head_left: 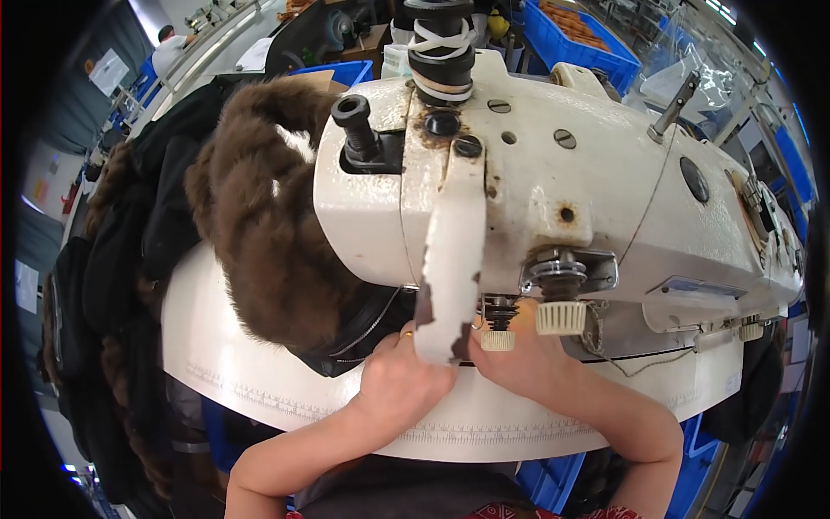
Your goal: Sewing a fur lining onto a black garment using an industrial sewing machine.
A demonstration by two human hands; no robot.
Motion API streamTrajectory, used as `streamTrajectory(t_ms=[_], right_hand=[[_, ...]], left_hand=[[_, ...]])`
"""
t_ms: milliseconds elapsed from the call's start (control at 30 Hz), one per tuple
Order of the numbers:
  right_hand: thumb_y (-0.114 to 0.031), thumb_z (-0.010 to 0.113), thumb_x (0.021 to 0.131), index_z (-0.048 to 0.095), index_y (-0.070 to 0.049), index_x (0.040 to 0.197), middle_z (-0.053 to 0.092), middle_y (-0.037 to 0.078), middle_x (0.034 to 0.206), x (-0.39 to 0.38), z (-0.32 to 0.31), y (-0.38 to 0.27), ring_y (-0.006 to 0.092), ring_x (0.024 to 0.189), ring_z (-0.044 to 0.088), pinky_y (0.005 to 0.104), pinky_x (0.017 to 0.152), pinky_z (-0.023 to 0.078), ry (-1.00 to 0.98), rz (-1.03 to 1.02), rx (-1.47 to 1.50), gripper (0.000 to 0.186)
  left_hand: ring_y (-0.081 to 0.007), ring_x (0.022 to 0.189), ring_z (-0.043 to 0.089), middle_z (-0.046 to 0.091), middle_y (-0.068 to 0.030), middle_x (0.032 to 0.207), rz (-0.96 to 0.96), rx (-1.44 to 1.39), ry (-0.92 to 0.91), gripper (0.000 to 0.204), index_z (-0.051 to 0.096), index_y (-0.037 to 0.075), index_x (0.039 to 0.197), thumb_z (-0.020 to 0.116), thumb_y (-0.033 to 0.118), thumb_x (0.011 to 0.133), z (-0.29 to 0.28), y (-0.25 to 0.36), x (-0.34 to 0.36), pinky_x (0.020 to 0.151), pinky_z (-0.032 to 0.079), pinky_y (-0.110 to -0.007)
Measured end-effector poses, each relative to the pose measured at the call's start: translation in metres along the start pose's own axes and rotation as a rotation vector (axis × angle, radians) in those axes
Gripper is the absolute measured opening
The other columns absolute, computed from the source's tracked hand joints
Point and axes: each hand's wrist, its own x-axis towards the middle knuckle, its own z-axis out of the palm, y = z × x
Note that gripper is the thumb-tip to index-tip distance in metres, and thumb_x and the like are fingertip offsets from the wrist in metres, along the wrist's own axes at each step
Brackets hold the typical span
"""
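A white sewing machine stands in front of me, its paint chipped and rust-stained. On its white bed lies a black garment with a metal zip, and thick brown fur piled on and behind it. My left hand is closed at the garment's near edge, fingers curled, a ring on one of them. Just right of it, my right hand reaches in under the machine head. Its fingers are hidden by the chipped white lever and the tension knob. The needle area cannot be seen.
Black, fur-trimmed garments hang heaped along the left side. Behind the machine sits a blue crate of orange-brown items. A thread runs down the machine's right part. Another person works far left. A printed ruler edges the bed.
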Motion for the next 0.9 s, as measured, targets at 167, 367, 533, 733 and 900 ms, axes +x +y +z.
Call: streamTrajectory(t_ms=[167,367,533,733,900], right_hand=[[-0.015,0.065,0.064,0.058,-0.007,0.058,0.056,0.009,0.067,0.008,0.01,0.011,0.0294,0.062,0.06,0.042,0.052,0.047,-0.129,0.132,0.306,0.013],[-0.016,0.065,0.076,0.06,-0.008,0.072,0.059,0.005,0.072,0.014,-0.002,0.005,0.0266,0.067,0.061,0.0394,0.058,0.049,0.014,0.107,0.262,0.01],[-0.015,0.064,0.08,0.058,-0.007,0.08,0.06,0.005,0.072,0.019,-0.006,0.006,0.0284,0.065,0.062,0.0403,0.055,0.048,0.057,0.027,0.274,0.009],[-0.015,0.063,0.083,0.057,-0.006,0.084,0.059,0.007,0.071,0.02,-0.001,0.008,0.0292,0.062,0.061,0.0398,0.052,0.048,0.015,-0.043,0.187,0.011],[-0.014,0.065,0.079,0.055,-0.006,0.081,0.058,0.006,0.069,0.019,0.006,0.002,0.0258,0.062,0.063,0.0369,0.051,0.046,0.101,-0.112,0.128,0.013]], left_hand=[[-0.0207,0.067,0.062,0.065,-0.016,0.103,-0.076,-0.002,-0.002,0.029,0.064,-0.005,0.094,0.061,0.007,0.068,0.001,0.004,0.003,0.043,0.047,-0.031],[-0.0149,0.061,0.058,0.063,-0.0141,0.101,-0.054,-0.158,0.151,0.037,0.065,-0.004,0.103,0.062,0.005,0.067,-0.047,-0.022,0.001,0.051,0.047,-0.027],[-0.0176,0.061,0.062,0.065,-0.011,0.109,0.056,-0.062,-0.095,0.035,0.065,-0.001,0.105,0.063,0.004,0.07,-0.064,-0.045,0.023,0.051,0.049,-0.028],[-0.0181,0.055,0.059,0.061,-0.0076,0.096,0.077,0.093,-0.261,0.021,0.062,0.0,0.098,0.063,0.008,0.079,-0.058,-0.039,0.016,0.047,0.047,-0.029],[-0.019,0.054,0.059,0.053,-0.0101,0.079,0.229,-0.052,-0.32,0.016,0.061,-0.002,0.081,0.062,0.007,0.067,-0.062,-0.041,0.019,0.045,0.048,-0.028]])
